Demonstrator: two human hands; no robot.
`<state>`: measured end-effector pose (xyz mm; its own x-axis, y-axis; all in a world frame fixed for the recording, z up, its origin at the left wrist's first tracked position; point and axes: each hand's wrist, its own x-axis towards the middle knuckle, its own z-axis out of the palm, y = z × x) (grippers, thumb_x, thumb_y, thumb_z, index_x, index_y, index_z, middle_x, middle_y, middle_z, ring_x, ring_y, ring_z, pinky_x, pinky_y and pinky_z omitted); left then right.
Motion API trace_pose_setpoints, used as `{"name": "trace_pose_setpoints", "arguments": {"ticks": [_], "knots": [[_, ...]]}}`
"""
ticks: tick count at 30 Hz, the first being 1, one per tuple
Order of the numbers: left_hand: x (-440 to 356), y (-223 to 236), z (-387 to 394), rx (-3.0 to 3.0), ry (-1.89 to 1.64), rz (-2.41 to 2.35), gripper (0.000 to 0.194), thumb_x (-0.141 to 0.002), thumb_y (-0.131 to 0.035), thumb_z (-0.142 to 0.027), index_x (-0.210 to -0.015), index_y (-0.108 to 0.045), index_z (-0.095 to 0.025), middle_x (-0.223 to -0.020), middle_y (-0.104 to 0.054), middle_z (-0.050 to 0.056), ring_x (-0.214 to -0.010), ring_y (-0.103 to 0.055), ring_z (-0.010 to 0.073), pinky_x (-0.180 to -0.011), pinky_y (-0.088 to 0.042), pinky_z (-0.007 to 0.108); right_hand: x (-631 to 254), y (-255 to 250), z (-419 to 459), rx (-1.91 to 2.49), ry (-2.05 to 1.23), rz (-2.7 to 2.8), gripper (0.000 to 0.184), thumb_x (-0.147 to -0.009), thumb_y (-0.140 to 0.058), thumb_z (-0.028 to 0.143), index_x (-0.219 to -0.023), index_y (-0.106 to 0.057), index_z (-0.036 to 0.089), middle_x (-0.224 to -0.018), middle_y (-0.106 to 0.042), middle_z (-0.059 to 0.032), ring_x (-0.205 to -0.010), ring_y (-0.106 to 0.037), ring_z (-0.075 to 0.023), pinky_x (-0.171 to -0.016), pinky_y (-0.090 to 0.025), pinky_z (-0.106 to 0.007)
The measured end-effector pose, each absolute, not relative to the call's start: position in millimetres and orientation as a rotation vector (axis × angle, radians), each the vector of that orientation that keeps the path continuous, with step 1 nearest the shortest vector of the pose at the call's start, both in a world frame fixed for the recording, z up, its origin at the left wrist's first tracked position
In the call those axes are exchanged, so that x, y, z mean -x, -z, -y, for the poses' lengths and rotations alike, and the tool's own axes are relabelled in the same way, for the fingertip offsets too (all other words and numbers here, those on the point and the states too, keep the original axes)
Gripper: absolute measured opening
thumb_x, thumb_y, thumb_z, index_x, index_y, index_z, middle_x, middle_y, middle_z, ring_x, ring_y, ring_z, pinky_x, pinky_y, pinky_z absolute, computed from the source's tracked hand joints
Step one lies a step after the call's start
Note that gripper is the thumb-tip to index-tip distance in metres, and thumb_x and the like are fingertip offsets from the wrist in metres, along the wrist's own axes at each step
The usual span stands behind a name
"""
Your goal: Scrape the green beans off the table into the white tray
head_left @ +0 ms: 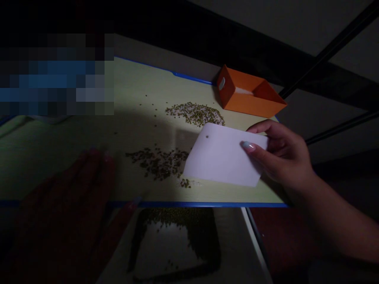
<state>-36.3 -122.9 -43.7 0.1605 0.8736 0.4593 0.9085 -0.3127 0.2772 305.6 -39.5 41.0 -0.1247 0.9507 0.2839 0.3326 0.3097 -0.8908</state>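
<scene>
My right hand (281, 156) pinches the right edge of a white plastic scraper card (223, 156), thumb on top, with the card's left edge resting on the pale table (142, 90) next to a pile of small green-brown beans (158, 161). A second bean pile (195, 112) lies farther back. My left hand (68, 193) lies flat in shadow at the table's near left, fingers spread, holding nothing. Below the near edge sits a dark tray (174, 244) with beans in it.
An orange open box (248, 94) stands at the table's far right corner. The table has a blue rim (192, 204). Stray beans are scattered across the middle. Dark metal frame bars run at the right. A blurred patch covers the upper left.
</scene>
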Motion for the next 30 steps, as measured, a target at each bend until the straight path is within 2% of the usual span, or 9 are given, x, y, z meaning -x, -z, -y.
{"name": "trace_pose_setpoints", "arguments": {"ticks": [6,11,17,22,30], "knots": [[37,42,122,2.354,0.804,1.832,0.08,-0.087,-0.046,-0.052,-0.16,-0.016,-0.037,-0.17,-0.027,0.002,-0.153,-0.032,0.0379,-0.123,-0.024,0.068,-300,-36,36,1.164,-0.908,1.692,0.026,-0.08,-0.082,0.04,-0.089,-0.061,0.026,-0.065,-0.056,0.0042,-0.046,-0.046,-0.0096,-0.036,-0.033,-0.023],[34,39,121,2.349,0.855,1.844,0.08,-0.087,-0.044,-0.059,-0.159,-0.019,-0.037,-0.169,-0.029,0.002,-0.153,-0.031,0.038,-0.124,-0.023,0.067,-302,-38,39,1.141,-0.968,1.732,0.022,-0.082,-0.08,0.038,-0.088,-0.063,0.025,-0.064,-0.058,0.004,-0.044,-0.047,-0.0086,-0.034,-0.033,-0.021],[31,34,125,2.372,0.82,1.879,0.08,-0.087,-0.049,-0.048,-0.159,-0.017,-0.037,-0.169,-0.029,0.005,-0.153,-0.03,0.0393,-0.124,-0.021,0.07,-303,-45,44,1.154,-1.004,1.739,0.021,-0.081,-0.081,0.038,-0.085,-0.064,0.026,-0.064,-0.06,0.0033,-0.045,-0.048,-0.0088,-0.034,-0.034,-0.021],[29,33,126,2.353,0.84,1.924,0.078,-0.088,-0.046,-0.054,-0.159,-0.019,-0.037,-0.168,-0.031,0.005,-0.154,-0.03,0.0373,-0.125,-0.02,0.068,-308,-45,45,1.171,-1.01,1.746,0.023,-0.08,-0.082,0.041,-0.084,-0.065,0.025,-0.062,-0.058,0.0028,-0.043,-0.045,-0.0088,-0.033,-0.031,-0.022],[29,33,127,2.346,0.786,1.935,0.078,-0.089,-0.043,-0.058,-0.16,-0.019,-0.033,-0.167,-0.032,0.01,-0.154,-0.029,0.0372,-0.125,-0.021,0.068,-313,-46,43,1.181,-0.953,1.736,0.018,-0.08,-0.082,0.036,-0.084,-0.067,0.027,-0.062,-0.057,0.0029,-0.044,-0.043,-0.0092,-0.034,-0.029,-0.023]]}}
